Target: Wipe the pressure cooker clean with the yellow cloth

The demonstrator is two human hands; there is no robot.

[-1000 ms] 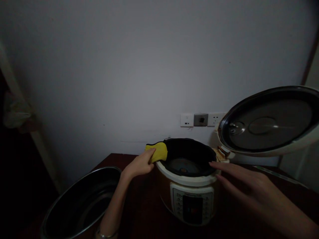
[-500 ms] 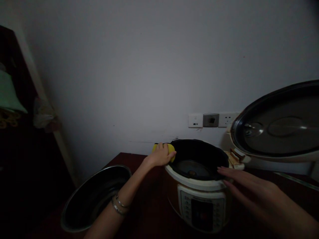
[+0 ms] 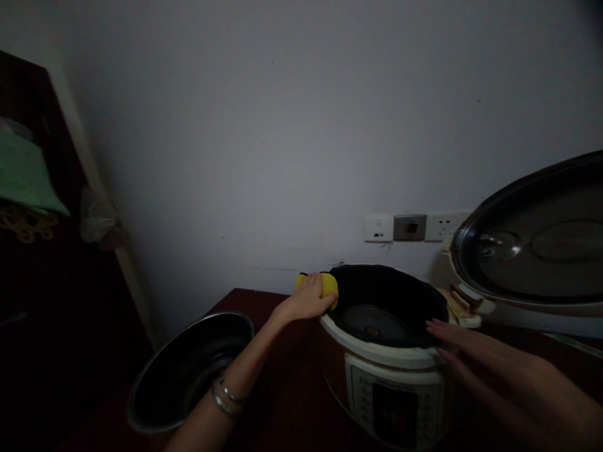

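My left hand (image 3: pixel 308 298) is closed on a yellow cloth (image 3: pixel 331 287), pressed against the left rim of an electric pressure cooker (image 3: pixel 336 358). The cooker stands with its dark inside uncovered and a round plate showing at the bottom. At the cooker's right rim rests my right hand (image 3: pixel 499 367), fingers stretched out and thumb apart, with nothing held. The cooker's lid (image 3: pixel 556 251) is swung up on the right side. Left of my forearm lies a dark inner pot (image 3: pixel 188 364) with a shiny rim, partly hidden by my arm.
A dark red table (image 3: pixel 249 300) carries the cooker and the pot against a pale wall (image 3: pixel 282 157). Wall sockets (image 3: pixel 379 229) sit just behind the cooker. At the far left hang a green cloth (image 3: pixel 28 169) and a plastic bag (image 3: pixel 97 216) beside a dark door.
The whole view has shifted slightly, so everything appears a little farther right. My left hand stays on the yellow cloth at the rim, its fingers flatter. The right hand stays at the cooker's edge.
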